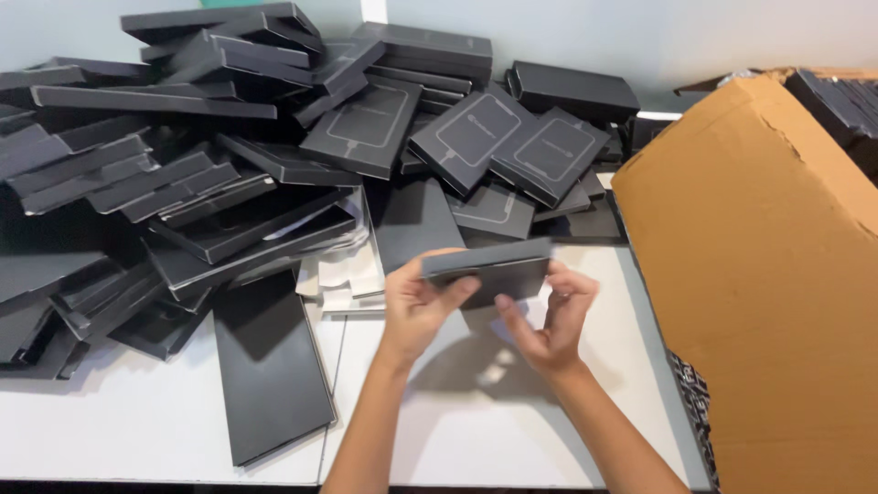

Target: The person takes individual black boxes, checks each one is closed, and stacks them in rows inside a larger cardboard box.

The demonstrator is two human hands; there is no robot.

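Observation:
Both my hands hold one flat black box (489, 267) above the white table (457, 430). My left hand (416, 306) grips its left end, thumb on the front face. My right hand (553, 316) pinches its right end with fingers curled under it. The box is tilted, its narrow edge toward me. Behind it spreads a big heap of similar flat black boxes (229, 155), some showing a thin outline drawing on the lid.
A large brown cardboard carton (768, 274) stands at the right, its flap leaning over the table edge, with more black boxes (846, 105) inside. A long black lid (270, 366) lies flat at front left. White card inserts (352, 270) lie under the heap.

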